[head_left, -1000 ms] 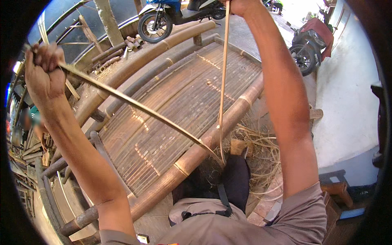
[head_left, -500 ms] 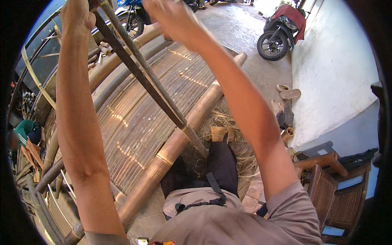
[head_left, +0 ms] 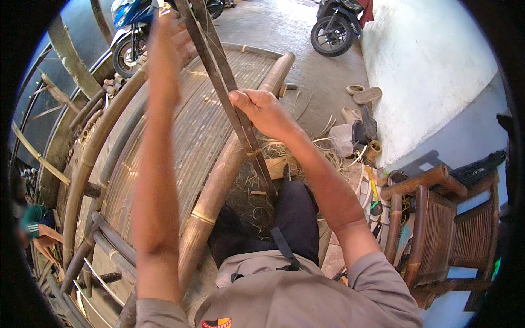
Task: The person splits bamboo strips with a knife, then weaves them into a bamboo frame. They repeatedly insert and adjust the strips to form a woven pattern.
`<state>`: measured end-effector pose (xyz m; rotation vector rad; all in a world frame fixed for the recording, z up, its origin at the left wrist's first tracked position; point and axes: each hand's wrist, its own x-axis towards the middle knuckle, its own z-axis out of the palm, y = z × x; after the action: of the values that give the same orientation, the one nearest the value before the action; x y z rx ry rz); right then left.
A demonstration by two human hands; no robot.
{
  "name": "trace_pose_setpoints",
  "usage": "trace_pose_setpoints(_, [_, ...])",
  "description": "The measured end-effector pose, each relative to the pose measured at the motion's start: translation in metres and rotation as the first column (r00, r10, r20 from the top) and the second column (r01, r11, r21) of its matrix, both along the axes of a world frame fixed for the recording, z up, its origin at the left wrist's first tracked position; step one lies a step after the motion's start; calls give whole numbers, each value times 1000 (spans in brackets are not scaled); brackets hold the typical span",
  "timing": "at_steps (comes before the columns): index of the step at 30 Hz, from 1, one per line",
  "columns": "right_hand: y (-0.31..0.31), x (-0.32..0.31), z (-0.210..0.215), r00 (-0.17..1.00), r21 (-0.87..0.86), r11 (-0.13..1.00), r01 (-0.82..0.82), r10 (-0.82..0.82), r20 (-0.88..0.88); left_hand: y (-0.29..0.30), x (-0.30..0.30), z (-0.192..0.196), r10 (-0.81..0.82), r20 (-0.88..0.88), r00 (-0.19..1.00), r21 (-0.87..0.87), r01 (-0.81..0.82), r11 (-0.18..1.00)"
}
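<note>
A long, dark split bamboo pole point(head_left: 221, 90) stands tilted in front of me, its lower end by my knees and its top past the upper edge. Two lengths lie side by side with a narrow gap between them. My right hand point(head_left: 265, 112) is closed on the pole at mid-height, thumb across its near side. Higher up, my left hand point(head_left: 178, 38) is beside the pole's upper part, smeared by motion; whether it grips anything cannot be made out. Behind the pole lies a slatted bamboo bench point(head_left: 169, 131) with a thick front rail point(head_left: 219, 186).
Bamboo shavings point(head_left: 322, 156) and a wooden block point(head_left: 276, 168) lie by my feet. Sandals point(head_left: 366, 95) line the white wall. A bamboo chair point(head_left: 437, 235) stands at right, motorbikes point(head_left: 332, 35) at the back. Another person point(head_left: 38, 224) is at far left.
My right hand has come down from the top onto the pole's middle. My left hand has moved right. The pole leans more upright, and my view has shifted.
</note>
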<state>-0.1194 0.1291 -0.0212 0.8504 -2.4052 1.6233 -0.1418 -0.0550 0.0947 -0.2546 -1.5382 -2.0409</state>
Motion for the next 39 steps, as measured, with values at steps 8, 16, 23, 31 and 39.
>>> trace_pose_setpoints(8, [5,3,-3,998,-120,992,-47,51,33,24,36,-71,59,-42,997,-315,-69,947])
trace_pose_setpoints(16, [-30,17,-31,834,-509,800,-318,491,251,13,79,-85,63,46,997,208,-71,976])
trace_pose_setpoints(23, [-58,20,-25,641,-559,739,-376,643,419,5,122,-83,45,32,998,289,-52,956])
trace_pose_setpoints(31, [-81,26,-28,779,-359,877,-319,458,428,9,153,-90,130,42,991,273,-136,952])
trace_pose_setpoints(39, [26,-47,-12,856,-633,648,425,-61,513,-75,206,-102,328,24,944,338,-317,886])
